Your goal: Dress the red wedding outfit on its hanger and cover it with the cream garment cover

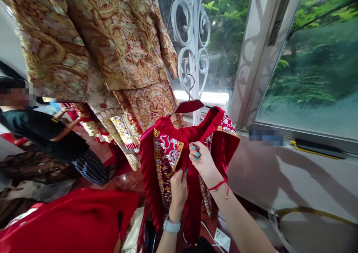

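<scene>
A red velvet garment (192, 197) with gold and silver embroidery hangs in front of me on a dark red clothes hanger (188, 106). My left hand (179, 187), with a watch on the wrist, is closed on the garment's front edge below the collar. Just above and to the right, my right hand (200, 156) pinches the opposite front edge near the neck. A red cord bracelet (219, 187) circles that wrist. Fingers and cloth overlap, so any fastener between them is hidden.
Gold embroidered robes (120, 40) hang at the upper left. A person in dark clothes (41, 130) stands at the left. Red cloth (69, 223) lies at lower left. White scrollwork (192, 33) rises before the window. A power strip (222, 240) sits below.
</scene>
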A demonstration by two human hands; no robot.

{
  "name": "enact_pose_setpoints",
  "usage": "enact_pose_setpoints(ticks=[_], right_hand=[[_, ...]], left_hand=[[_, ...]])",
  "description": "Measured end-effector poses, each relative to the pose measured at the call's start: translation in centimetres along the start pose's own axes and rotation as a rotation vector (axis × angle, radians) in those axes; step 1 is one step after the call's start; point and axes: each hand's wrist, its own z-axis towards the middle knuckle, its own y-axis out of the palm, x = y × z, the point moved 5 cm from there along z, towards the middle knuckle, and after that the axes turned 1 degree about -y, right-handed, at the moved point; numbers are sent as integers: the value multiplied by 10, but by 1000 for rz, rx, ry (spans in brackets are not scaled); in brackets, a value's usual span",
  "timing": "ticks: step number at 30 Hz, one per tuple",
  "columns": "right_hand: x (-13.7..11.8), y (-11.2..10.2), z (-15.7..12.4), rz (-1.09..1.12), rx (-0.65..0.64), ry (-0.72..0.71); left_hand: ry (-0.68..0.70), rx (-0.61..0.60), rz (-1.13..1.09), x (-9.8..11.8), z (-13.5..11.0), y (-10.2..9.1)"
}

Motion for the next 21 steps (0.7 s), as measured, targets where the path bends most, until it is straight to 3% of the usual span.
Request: enact_pose_setpoints(ticks=[4,8,10,12,14,16,17,18,20,21], right_hand=[[3,7,-6,-112,-44,-101],[-20,-7,-11,-563,-188,-214],[-55,-30,-10,-788,-119,-390],[-103,-61,-7,-1003,141,-707],[-143,-82,-3,-1289,379,-1017],[-162,-88,13,-1580,383,-1193],[-165,-89,25,-1693,310,-1225],[-165,-88,37,-1771,210,-1221],[-165,-84,56,-1815,64,-1179],[-166,-82,63,-1803,37,-1164]], left_hand=[[-13,-8,-1,-9,-1,-6],[-50,-69,-9,-12,-6,-20],[-84,-171,-44,-6,-5,-36],[-82,-173,-75,7,6,-63],[-8,50,-52,27,38,-102],[96,328,-9,49,85,-136],[145,367,15,59,114,-143],[182,327,43,68,146,-143],[132,3,104,76,206,-124],[126,-80,106,80,230,-116]])
